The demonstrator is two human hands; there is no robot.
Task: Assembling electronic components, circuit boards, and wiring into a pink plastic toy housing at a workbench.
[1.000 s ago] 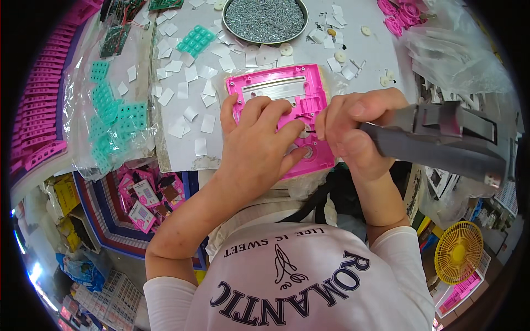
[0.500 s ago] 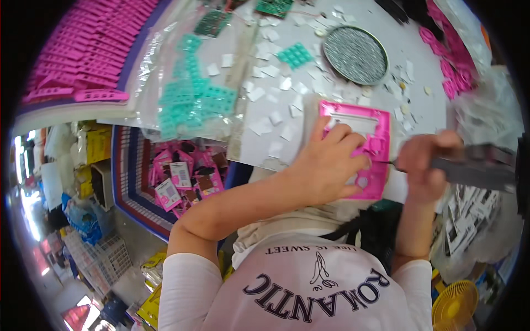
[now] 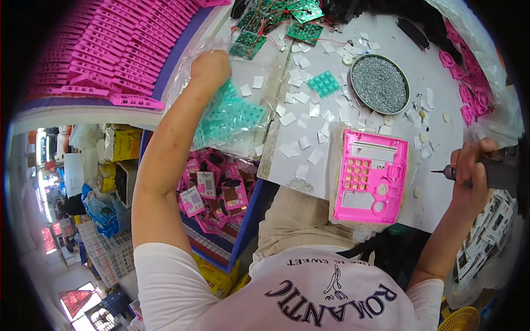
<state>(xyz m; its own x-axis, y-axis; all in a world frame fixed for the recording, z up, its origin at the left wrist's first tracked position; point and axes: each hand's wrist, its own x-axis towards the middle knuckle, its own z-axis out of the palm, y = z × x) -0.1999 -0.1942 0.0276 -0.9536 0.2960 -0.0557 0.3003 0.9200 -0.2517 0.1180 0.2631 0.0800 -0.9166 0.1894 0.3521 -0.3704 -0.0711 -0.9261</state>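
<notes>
A pink plastic casing (image 3: 393,187) with a grid of square holes lies on a pad near the table's front edge, and neither hand touches it. To its right, my right hand (image 3: 472,171) is closed around a dark grey power screwdriver (image 3: 498,175), whose thin bit points left. My left hand (image 3: 211,66) is stretched far forward, at the top of a clear plastic bag (image 3: 264,105) of teal rubber keypads (image 3: 229,122). Its fingers curl out of sight, so what they hold, if anything, is hidden. One loose teal keypad (image 3: 324,84) lies further right.
A round tin (image 3: 408,83) of small screws stands behind the casing among scattered white paper squares (image 3: 303,143). Green circuit boards (image 3: 303,33) with red wires lie at the back. Stacked pink parts (image 3: 110,49) occupy the far left; below is a basket (image 3: 234,248) of pink devices.
My left hand has left the pink casing and reached forward left to the keypad bag. My right hand has drawn the screwdriver away to the right. The whole view has shifted.
</notes>
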